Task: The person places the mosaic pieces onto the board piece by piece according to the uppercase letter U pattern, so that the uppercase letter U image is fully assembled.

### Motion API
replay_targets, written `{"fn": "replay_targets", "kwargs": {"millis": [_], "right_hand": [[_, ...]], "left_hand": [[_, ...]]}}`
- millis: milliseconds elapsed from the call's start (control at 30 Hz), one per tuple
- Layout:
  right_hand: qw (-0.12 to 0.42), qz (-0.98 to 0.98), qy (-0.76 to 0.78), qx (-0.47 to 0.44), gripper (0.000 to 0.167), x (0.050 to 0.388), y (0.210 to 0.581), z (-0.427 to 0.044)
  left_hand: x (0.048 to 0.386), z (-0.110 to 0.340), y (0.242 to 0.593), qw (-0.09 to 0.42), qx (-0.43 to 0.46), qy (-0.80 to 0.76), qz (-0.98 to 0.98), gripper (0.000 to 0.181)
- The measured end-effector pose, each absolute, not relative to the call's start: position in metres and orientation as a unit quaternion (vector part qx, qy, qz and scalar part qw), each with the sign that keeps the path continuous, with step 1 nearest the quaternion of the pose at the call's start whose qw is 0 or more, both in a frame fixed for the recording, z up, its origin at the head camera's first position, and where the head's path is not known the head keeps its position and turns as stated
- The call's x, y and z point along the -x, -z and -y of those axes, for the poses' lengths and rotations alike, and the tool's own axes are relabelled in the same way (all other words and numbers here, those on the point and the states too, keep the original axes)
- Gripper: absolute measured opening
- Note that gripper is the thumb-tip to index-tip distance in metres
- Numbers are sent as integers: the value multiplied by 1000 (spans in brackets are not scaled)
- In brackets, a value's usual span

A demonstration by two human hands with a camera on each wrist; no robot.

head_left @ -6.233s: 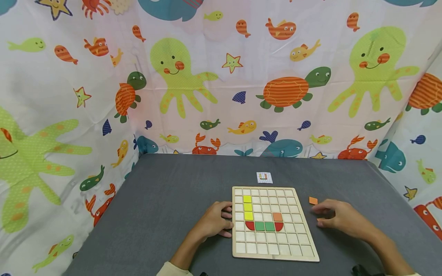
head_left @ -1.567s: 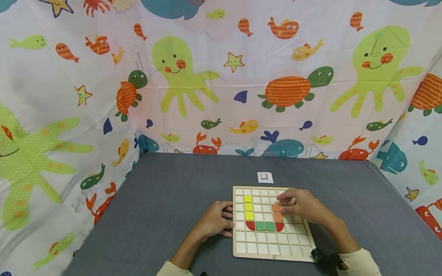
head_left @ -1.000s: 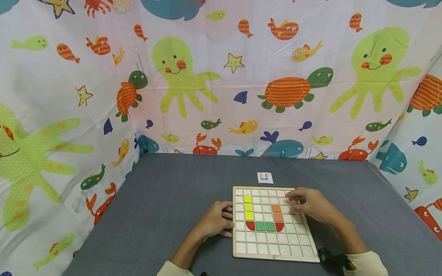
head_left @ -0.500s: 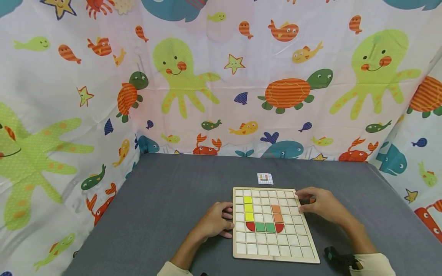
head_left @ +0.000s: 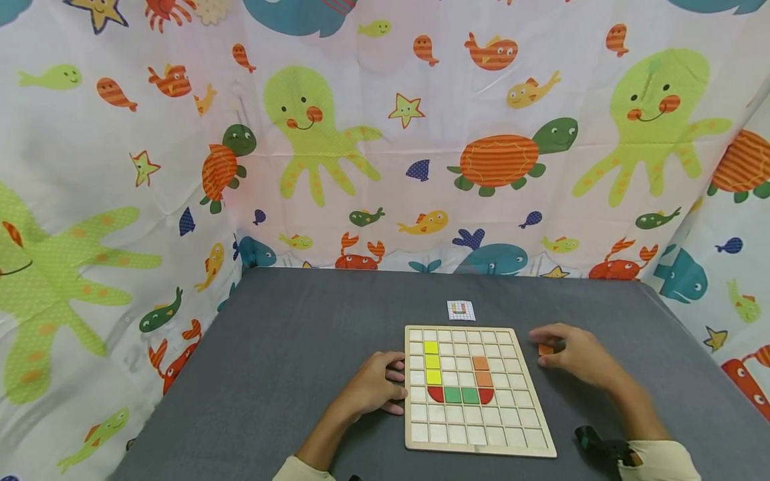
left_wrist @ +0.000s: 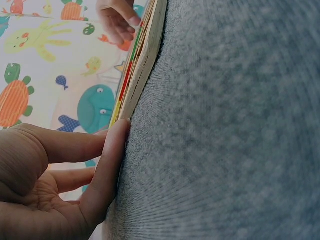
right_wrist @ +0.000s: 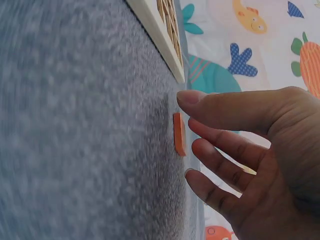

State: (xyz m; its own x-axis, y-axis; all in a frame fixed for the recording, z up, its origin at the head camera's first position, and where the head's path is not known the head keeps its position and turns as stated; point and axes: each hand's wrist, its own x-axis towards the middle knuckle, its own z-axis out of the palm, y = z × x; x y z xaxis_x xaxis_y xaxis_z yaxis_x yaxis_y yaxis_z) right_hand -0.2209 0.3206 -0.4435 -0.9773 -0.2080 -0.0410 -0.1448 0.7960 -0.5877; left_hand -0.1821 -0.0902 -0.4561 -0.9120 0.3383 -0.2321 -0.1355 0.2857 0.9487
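Observation:
A wooden grid board (head_left: 448, 433) lies on the grey table. On it, yellow square tiles (head_left: 432, 361) form a column at left, green squares (head_left: 461, 395) between red rounded tiles (head_left: 486, 395) make a bottom row, and two orange squares (head_left: 482, 370) stand above the right red one. My left hand (head_left: 371, 386) touches the board's left edge, thumb and fingertips against its side. Right of the board, my right hand (head_left: 574, 354) hovers around a loose orange square tile (right_wrist: 179, 134), thumb and fingers spread, with a gap visible between them and the tile.
Beyond the board's far edge lies a small card (head_left: 460, 310) printed with a coloured U shape on a grid. A curtain (head_left: 385, 147) with sea animals surrounds the table's (head_left: 289, 347) back and sides.
An orange tile came onto the board above the first orange one. My right hand let go, moved right off the board and reached the loose orange tile. The left hand has stayed put.

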Motion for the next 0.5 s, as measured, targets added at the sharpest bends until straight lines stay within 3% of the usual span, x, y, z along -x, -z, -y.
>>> {"fn": "replay_targets", "kwargs": {"millis": [500], "right_hand": [[36,-953,287,87,43,223,450,-337]], "left_hand": [[181,90,456,194,-69,-599,-774,67]]}}
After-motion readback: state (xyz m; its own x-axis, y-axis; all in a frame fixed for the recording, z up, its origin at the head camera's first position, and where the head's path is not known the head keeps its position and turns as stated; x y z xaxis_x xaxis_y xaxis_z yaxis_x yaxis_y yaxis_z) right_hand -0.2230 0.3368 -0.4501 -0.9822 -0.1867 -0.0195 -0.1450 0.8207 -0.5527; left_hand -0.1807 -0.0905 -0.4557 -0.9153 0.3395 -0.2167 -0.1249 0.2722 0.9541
